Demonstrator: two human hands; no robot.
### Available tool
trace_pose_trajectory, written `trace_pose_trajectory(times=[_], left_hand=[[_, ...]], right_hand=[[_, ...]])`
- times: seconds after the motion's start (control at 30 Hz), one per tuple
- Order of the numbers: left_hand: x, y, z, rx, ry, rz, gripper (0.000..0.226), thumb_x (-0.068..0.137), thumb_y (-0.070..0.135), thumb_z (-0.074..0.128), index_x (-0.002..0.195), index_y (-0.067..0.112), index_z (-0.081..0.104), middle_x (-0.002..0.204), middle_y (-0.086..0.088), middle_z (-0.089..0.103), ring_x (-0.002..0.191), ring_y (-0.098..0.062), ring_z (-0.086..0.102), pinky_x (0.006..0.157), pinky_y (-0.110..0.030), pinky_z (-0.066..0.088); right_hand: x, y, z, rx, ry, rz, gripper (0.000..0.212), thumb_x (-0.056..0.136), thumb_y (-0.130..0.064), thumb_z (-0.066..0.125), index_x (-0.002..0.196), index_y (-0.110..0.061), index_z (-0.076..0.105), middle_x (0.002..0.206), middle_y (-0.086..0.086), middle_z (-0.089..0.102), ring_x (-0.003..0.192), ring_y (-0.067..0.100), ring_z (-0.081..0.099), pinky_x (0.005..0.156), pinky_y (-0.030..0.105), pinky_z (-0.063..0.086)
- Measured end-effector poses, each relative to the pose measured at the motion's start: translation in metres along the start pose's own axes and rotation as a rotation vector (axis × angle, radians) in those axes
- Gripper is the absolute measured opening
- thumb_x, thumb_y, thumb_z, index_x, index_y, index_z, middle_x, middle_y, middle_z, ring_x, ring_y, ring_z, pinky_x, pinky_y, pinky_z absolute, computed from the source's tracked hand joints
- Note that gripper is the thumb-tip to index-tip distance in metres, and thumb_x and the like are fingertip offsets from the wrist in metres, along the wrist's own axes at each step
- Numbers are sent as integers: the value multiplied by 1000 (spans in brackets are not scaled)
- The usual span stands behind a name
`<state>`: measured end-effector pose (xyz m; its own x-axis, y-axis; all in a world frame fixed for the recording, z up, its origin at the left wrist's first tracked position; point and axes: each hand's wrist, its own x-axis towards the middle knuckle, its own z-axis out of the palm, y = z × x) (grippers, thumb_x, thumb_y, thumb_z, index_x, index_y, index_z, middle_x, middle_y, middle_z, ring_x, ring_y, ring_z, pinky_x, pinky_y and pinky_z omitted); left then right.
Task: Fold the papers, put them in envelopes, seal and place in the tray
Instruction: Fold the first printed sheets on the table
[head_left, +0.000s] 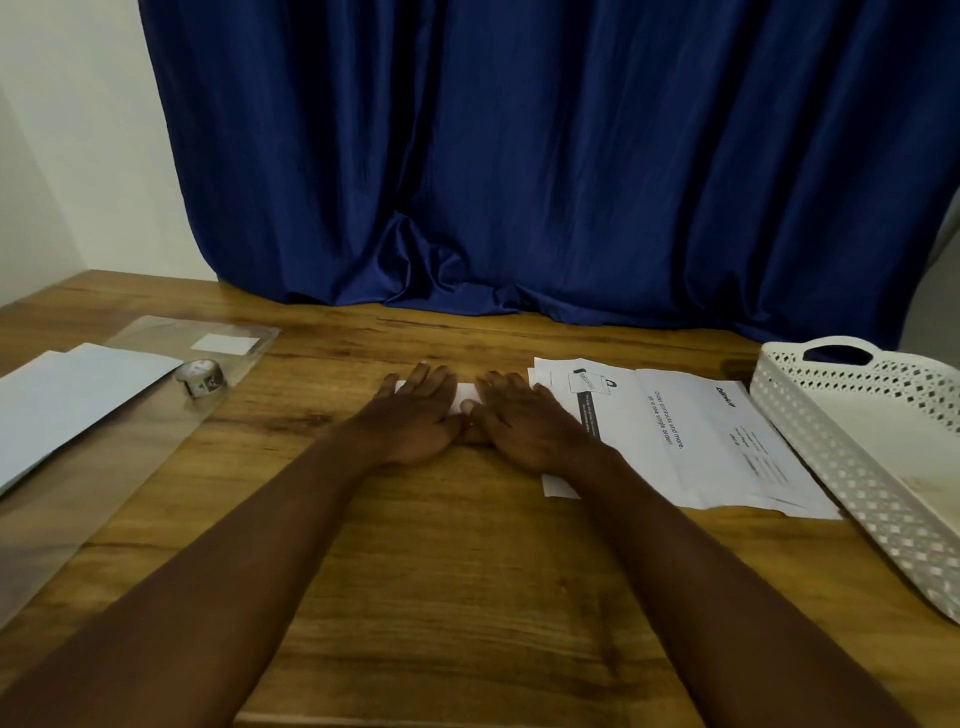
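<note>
A small folded white paper (464, 396) lies on the wooden table, mostly hidden under my hands. My left hand (415, 413) and my right hand (519, 418) lie flat on it side by side, fingers straight, pressing it down. To the right, a stack of printed papers (696, 441) lies flat, partly under my right wrist. A white perforated tray (831, 447) stands at the far right with nothing visible in it. White envelopes (67, 405) lie at the far left.
A clear plastic sleeve (156, 343) with a white label lies under the envelopes. A small roll of tape (200, 376) sits on it. A blue curtain (519, 156) hangs behind the table's far edge.
</note>
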<state>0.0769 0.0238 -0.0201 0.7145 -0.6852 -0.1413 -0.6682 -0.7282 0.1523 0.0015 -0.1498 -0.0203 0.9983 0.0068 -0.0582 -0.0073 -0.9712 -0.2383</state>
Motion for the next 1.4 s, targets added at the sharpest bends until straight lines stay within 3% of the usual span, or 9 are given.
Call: trace_pose_trajectory(times=[0.17,0.4,0.5,0.67,0.8,0.87,0.97,1.07,1.4], left_hand=[[0,1,-3,-67,27,-51,68,108,49,29,165,21,3,173,0,-5,158,-19,-7,127,-45,-2],[-6,-1,-7,-248,298,4,47,92,42,64,133,25,48,134,2,56,124,-18,51,113,-43,32],[-9,-2,-12,-212,444,67,37,89,38,71,119,28,52,120,8,60,116,-16,54,110,-43,35],[-11,-12,-20,-299,785,310,17,92,22,68,108,27,64,107,13,65,102,-12,60,91,-45,52],[-6,-20,-22,-592,1000,242,52,90,19,76,136,24,52,133,3,52,115,-1,53,96,-28,52],[-7,-18,-23,-955,968,79,67,88,21,80,143,26,42,130,3,54,107,2,59,85,-18,55],[-10,-16,-23,-1516,634,-29,40,94,27,74,128,18,54,111,-12,70,82,-16,71,69,-34,62],[-9,-12,-17,-1613,394,-6,29,96,25,71,118,9,62,99,-14,73,70,-20,68,57,-33,60],[-13,-18,-8,-1834,389,-69,31,95,11,70,124,2,62,100,-17,76,72,-18,74,60,-30,62]], right_hand=[[0,29,-6,-43,16,105,71,104,-59,23,161,-20,9,169,2,4,156,22,1,123,49,4],[-7,24,-19,-25,95,72,69,98,-59,47,154,-23,30,165,3,24,155,21,11,124,54,0],[-12,18,-30,-37,280,51,57,85,-58,67,131,-30,49,143,-3,51,139,19,40,122,53,13],[-27,6,-44,-72,508,-8,24,91,-44,67,110,-30,60,101,-8,68,92,13,57,81,33,46],[-27,3,-44,141,510,55,17,93,-37,68,106,-27,68,97,-9,68,89,14,61,73,34,51],[-25,6,-41,373,517,83,17,90,-34,71,103,-24,69,99,-8,69,90,12,63,76,37,56],[-23,5,-35,604,465,113,21,88,-32,75,105,-22,68,102,-7,70,91,12,67,80,38,59],[-20,1,-30,674,390,131,22,87,-36,76,104,-25,66,97,-9,71,87,10,68,75,33,59],[-30,5,-38,1283,328,235,21,85,-21,80,91,-26,60,91,-1,70,85,17,67,74,36,59]])
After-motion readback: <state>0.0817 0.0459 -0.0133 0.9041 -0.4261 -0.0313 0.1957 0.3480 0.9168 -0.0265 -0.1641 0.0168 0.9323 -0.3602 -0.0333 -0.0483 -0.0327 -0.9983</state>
